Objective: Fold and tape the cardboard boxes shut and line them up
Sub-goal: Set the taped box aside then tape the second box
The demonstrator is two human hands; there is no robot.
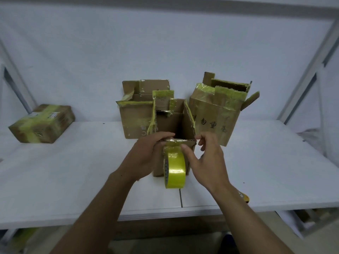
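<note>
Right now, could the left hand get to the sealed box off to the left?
Probably yes: only bare table lies between the left hand and the sealed box, though it must first release the open box.

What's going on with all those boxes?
Someone is taping boxes shut. The left hand holds the open front box by its near rim, and the right hand presses tape there with its thumb. The tape roll hangs down the front. Two open boxes stand behind; a taped box lies far left.
</note>
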